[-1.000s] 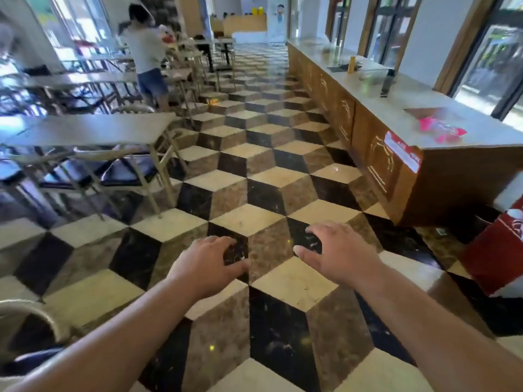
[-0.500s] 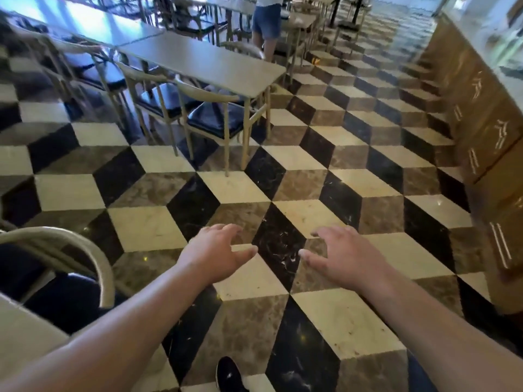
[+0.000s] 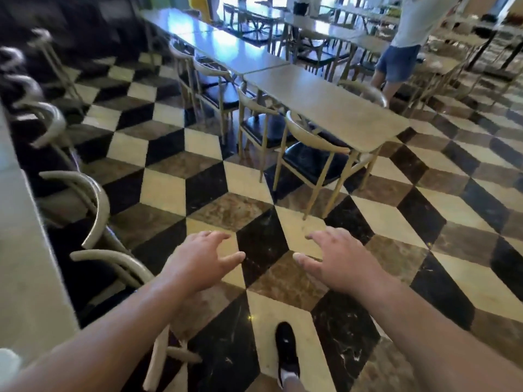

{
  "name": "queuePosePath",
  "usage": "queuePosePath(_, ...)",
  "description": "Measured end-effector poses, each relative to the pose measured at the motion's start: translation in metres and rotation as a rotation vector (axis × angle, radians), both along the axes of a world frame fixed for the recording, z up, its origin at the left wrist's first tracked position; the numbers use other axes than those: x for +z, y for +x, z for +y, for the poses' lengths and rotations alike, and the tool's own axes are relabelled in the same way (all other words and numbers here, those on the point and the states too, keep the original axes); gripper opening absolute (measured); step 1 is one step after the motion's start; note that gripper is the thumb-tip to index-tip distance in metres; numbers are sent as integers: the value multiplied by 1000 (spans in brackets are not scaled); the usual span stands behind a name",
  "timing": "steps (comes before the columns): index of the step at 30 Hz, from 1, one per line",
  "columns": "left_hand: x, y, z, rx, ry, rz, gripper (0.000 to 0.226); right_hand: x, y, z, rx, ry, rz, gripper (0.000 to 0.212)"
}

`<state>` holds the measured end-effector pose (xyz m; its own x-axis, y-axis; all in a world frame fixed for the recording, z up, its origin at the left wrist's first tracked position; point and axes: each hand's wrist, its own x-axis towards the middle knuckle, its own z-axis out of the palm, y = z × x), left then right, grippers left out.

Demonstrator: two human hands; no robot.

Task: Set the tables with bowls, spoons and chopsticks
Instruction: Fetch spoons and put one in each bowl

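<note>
My left hand (image 3: 198, 261) and my right hand (image 3: 342, 258) are stretched out in front of me over the tiled floor, palms down, fingers relaxed, holding nothing. No bowls, spoons or chopsticks show in the view. A grey dining table (image 3: 325, 106) stands ahead to the right of centre, bare on top. A second table edge (image 3: 19, 250) runs along my left side, with something white (image 3: 8, 363) at its near corner that I cannot make out.
Curved-back chairs (image 3: 317, 142) sit tucked under the table ahead, and more chairs (image 3: 96, 205) line the left table. A person in blue shorts (image 3: 396, 63) stands at the far right. My dark shoe (image 3: 287, 352) is on the chequered floor (image 3: 254, 193).
The view has swung left and down: the wooden counter on the right has left the view, the left table and its chairs have come in, and my shoe steps forward. Both hands stay empty.
</note>
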<state>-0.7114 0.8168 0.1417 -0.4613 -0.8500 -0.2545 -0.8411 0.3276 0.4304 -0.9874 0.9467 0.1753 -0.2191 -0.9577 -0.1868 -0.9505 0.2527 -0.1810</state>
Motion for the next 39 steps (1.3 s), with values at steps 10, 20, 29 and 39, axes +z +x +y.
queuePosePath(10,-9,3,-181,352,-1,-91,98,-26,-30,-296,301,21,-26,89)
queuePosePath(20,0,66,-318,633,7,-84,84,-15,46,-533,600,18,-53,79)
queuePosePath(29,-28,156,-504,762,39,11,85,-14,151,-733,722,50,26,78)
queuePosePath(39,17,234,-706,756,-61,-2,82,10,217,-930,680,16,-50,81)
